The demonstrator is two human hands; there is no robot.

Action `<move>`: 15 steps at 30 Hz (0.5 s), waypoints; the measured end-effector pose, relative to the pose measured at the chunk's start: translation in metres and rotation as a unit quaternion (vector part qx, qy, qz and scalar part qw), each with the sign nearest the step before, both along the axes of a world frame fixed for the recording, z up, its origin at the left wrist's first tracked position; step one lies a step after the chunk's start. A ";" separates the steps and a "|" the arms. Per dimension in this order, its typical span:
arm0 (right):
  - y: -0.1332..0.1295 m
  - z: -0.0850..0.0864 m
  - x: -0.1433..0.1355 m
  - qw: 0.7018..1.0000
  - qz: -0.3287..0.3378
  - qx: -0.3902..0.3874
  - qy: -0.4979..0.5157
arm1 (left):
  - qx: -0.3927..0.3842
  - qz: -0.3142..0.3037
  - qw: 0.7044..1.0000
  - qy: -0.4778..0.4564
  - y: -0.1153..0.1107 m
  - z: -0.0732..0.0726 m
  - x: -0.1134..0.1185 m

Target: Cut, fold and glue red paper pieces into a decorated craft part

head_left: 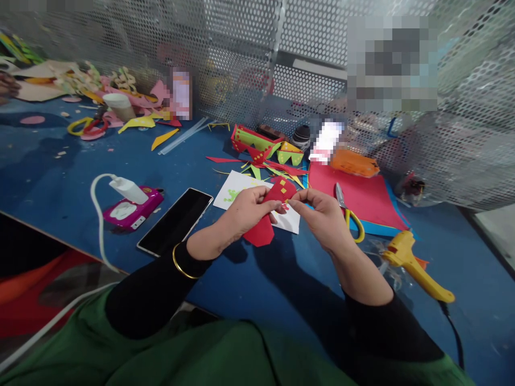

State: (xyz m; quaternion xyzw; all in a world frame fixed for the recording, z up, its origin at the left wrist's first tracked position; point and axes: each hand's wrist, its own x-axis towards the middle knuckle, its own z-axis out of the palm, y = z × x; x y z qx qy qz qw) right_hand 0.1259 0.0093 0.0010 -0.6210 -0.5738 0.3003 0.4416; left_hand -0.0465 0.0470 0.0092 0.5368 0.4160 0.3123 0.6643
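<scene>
Gripping the red paper piece (pixel 258 234) above the white sheet (pixel 291 222), the left hand (pixel 247 210) has its thumb on top; the right hand (pixel 325 214) has thumb and forefinger closed beside it. The lit screen (pixel 327 140) looks too blurred to read.

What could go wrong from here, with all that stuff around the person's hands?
The small green scraps lie loose on the white sheet under the hands, so a sleeve or finger might brush them off. The scissors and yellow glue gun sit close to the right hand and forearm, and could get knocked. The white cable runs over the table edge near the left sleeve, so it might snag.
</scene>
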 end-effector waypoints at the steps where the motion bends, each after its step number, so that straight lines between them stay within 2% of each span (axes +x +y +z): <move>1: 0.000 0.000 0.000 1.000 0.002 0.001 -0.004 | -0.015 0.000 1.000 -0.005 0.000 0.001 0.000; 7: -0.002 0.002 0.001 0.996 0.019 0.060 -0.055 | -0.058 0.014 0.998 -0.027 0.002 -0.004 -0.002; 11: -0.004 0.002 0.000 0.983 -0.001 0.142 -0.117 | -0.049 0.028 0.998 -0.030 0.003 -0.006 -0.002; 15: -0.006 0.002 -0.002 0.971 -0.002 0.173 -0.163 | -0.030 0.036 0.999 -0.002 0.001 -0.001 -0.002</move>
